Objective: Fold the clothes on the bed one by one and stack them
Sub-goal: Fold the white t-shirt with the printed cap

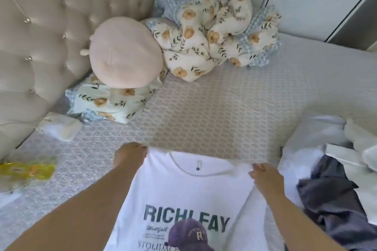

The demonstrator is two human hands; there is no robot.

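Observation:
A white T-shirt (187,191) with dark green lettering and a purple cap print hangs in front of me, print side up, its collar toward the bed. My left hand (129,155) pinches its left shoulder. My right hand (265,176) pinches its right shoulder. A heap of clothes (334,171) lies at the right, white pieces with a dark grey garment (330,195) on top. The patterned grey bed cover (214,112) stretches beyond the shirt.
A tufted beige headboard (40,47) rises at the left. A round pink plush cushion (124,53) rests on a floral pillow (108,102). A bunched floral quilt (216,32) fills the far corner. A yellow packet (26,169) and a white pack (61,126) lie at the left.

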